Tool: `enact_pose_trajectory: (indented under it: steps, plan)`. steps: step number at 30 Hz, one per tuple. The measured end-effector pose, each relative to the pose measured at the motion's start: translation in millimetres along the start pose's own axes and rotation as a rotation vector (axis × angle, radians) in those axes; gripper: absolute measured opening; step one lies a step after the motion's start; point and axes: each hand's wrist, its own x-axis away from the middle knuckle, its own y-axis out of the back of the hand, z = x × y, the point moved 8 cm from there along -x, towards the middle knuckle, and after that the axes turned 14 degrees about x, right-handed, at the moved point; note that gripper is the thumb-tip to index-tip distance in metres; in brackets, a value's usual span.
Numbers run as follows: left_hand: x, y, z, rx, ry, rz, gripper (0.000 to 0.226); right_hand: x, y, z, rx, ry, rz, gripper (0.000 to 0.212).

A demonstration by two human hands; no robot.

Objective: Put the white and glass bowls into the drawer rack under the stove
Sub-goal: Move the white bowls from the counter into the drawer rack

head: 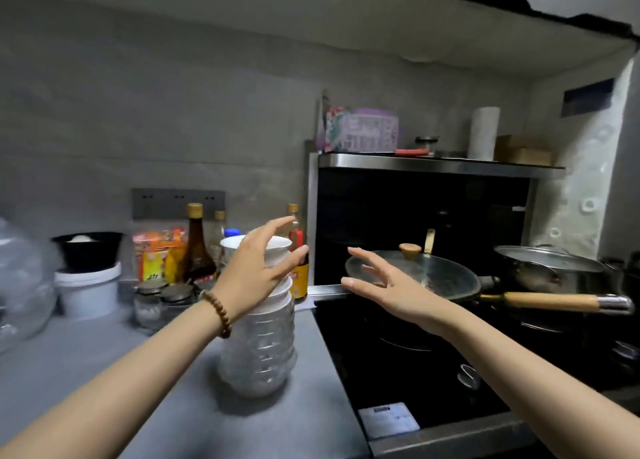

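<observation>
Head view, nearest first: the grey surface [104,372] carries one tall upright column of bowls just beside the black stove [398,372], with the glass bowls [259,354] nested at the bottom and the white bowls [281,250] on top. The column's long axis is vertical, and that is what the lift turns on. The left hand [252,271], a bead bracelet [218,315] at its wrist, is the nearer one. It cups the upper white bowls from the left and front, its fingers [277,224] spread and arched over the top rim and gripping nothing; whether the palm touches cannot be told. The right hand [384,287] hangs apart to the column's right, over the stove edge, fingers [363,255] splayed and holding nothing. It probably needs to close in from that side to steady so tall a stack. Sauce bottles [197,247] and small jars [162,299] crowd close behind, and a lidded wok [433,271] sits beyond the right hand. The drawer rack is out of sight.
</observation>
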Motion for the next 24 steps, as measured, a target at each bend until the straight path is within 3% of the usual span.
enact_pose_trajectory:
  steps: [8,14,24]
  plan:
    - [-7,53,63,-0.110,0.160,-0.038,0.059,-66,-38,41,-0.104,0.111,0.053,0.062]
    - [-5,54,92,-0.015,0.298,0.021,0.078,-94,-54,55,-0.171,0.188,0.037,0.038]
    - [-4,52,97,0.147,0.320,-0.058,0.053,-103,-58,59,-0.175,0.261,-0.018,0.006]
